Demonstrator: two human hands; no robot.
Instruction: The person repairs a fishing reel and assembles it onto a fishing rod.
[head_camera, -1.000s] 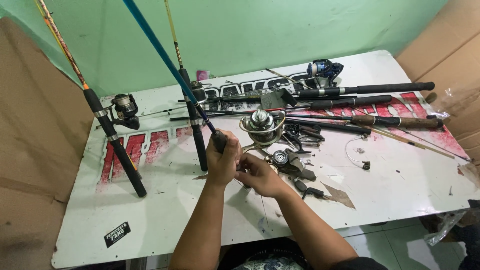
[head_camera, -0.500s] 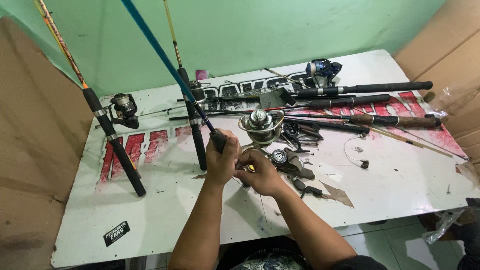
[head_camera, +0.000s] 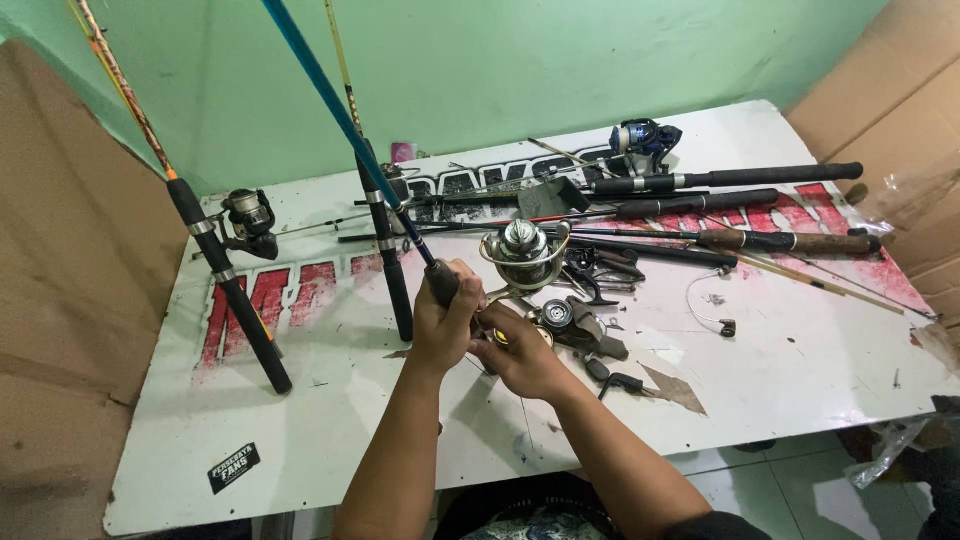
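My left hand (head_camera: 444, 325) is closed around the dark grip of a blue fishing rod (head_camera: 330, 100), which rises up and to the left out of view. My right hand (head_camera: 523, 350) sits right beside it, fingers closed at the rod's reel seat under a silver spinning reel (head_camera: 524, 252). The reel stands just above both hands. What the right fingers pinch is hidden.
Two more rods lean upright on the white board table (head_camera: 330, 440): an orange one with a black handle (head_camera: 232, 290) and reel (head_camera: 250, 222), and a dark one (head_camera: 388, 255). Several rods (head_camera: 720, 180), a blue reel (head_camera: 643, 140) and loose reel parts (head_camera: 590, 330) lie right. Cardboard flanks both sides.
Both hands stay together on the blue rod's grip; the right hand has shifted slightly against the reel seat. Nothing else moved.
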